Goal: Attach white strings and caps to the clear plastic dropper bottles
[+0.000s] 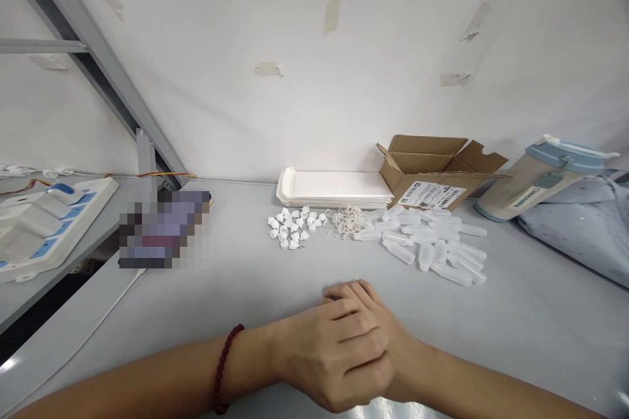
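My left hand (339,353), with a dark red braided bracelet (226,366) on its wrist, lies across my right hand (388,324) near the front of the grey table. Its fingers are curled closed over the back of the right hand. The right fingers show only in part beyond the left knuckles, bent and close together; their palm side is hidden. Beyond both hands lie small white caps (292,226) with thin pins or tips, a tangle of cream-coloured loops (348,221), and a heap of translucent plastic tubes (425,242).
Behind the small parts sits a stack of white trays (334,186) beside an open cardboard box (432,170). A bottle (535,180) leans at the right by a grey-blue cloth bag (584,222). Left are a blurred phone (167,229), its white cable (93,334) and a power strip (54,226).
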Action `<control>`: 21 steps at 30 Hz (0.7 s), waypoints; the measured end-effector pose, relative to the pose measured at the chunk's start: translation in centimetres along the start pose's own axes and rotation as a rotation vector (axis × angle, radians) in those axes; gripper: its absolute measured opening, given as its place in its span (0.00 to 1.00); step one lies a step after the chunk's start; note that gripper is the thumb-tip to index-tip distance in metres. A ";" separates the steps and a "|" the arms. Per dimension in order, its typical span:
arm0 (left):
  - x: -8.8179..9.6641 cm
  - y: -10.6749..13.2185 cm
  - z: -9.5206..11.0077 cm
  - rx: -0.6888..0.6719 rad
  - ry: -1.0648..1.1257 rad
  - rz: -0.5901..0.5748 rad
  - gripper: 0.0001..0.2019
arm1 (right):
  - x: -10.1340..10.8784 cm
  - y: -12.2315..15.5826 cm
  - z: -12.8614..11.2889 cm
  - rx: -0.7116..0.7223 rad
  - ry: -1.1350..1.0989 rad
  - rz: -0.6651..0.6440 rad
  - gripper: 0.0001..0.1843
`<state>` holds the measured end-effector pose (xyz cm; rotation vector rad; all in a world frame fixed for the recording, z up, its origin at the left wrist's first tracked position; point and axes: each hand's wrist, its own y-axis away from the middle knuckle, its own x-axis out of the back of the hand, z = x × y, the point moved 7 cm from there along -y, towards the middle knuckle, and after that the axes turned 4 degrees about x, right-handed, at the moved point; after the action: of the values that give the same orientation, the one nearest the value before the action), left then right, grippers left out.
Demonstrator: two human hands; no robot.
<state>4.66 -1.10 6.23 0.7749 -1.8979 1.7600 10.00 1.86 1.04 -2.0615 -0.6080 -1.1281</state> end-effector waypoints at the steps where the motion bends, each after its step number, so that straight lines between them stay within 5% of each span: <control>1: -0.1 0.0 0.0 0.002 -0.001 -0.011 0.09 | 0.0 0.0 0.0 0.002 0.006 -0.008 0.22; 10: -0.5 0.4 -0.3 0.003 -0.013 -0.036 0.09 | -0.7 0.2 0.3 0.012 0.070 -0.040 0.19; 21: -0.6 0.6 -2.6 0.128 -0.129 -0.074 0.07 | 0.5 -0.6 1.4 -0.030 -0.052 0.089 0.12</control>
<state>4.56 1.60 5.61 1.0142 -1.8256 1.8392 10.61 3.34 1.09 -2.1279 -0.5218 -1.0417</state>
